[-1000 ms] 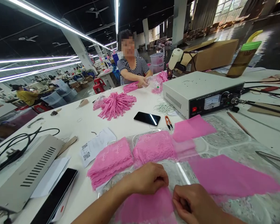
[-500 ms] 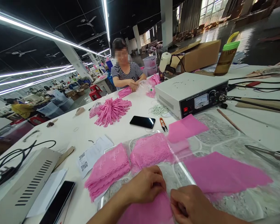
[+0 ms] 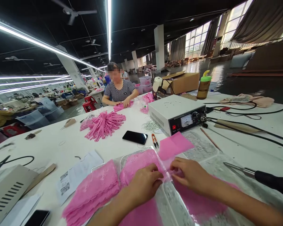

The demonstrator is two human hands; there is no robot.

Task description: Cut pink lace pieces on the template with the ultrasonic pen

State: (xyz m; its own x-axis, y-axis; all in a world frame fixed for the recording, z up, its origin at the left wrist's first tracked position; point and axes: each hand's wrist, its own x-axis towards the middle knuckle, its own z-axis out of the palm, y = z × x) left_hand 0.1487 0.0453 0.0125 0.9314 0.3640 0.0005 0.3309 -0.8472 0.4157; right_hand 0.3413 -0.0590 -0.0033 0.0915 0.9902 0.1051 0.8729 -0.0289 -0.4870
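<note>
My left hand (image 3: 143, 182) is closed, with its fingers curled and the tips pressed together at the right edge of a stack of pink lace pieces (image 3: 139, 161). What lies between those tips is hidden. Just across from it, my right hand (image 3: 190, 175) pinches the edge of a thin pink fabric piece (image 3: 167, 172). Under my right wrist spreads a larger pink fabric piece (image 3: 198, 204). Another pink piece (image 3: 143, 213) lies flat below my left hand. A second lace stack (image 3: 94, 191) sits to the left. Clear plastic sheeting (image 3: 172, 197) lies beneath the pieces.
Ahead are a black phone (image 3: 135, 137), orange thread snips (image 3: 155, 140) and a white control box (image 3: 176, 113). A black-handled pointed tool (image 3: 269, 182) lies at right. Across the table, a person in a striped top (image 3: 120, 89) handles pink strips beside a strip pile (image 3: 106, 124).
Both hands have moved off the near pink piece, up to the thin fabric beside the lace stack. My right hand now lies over the large right piece. The view has tilted up and turned right.
</note>
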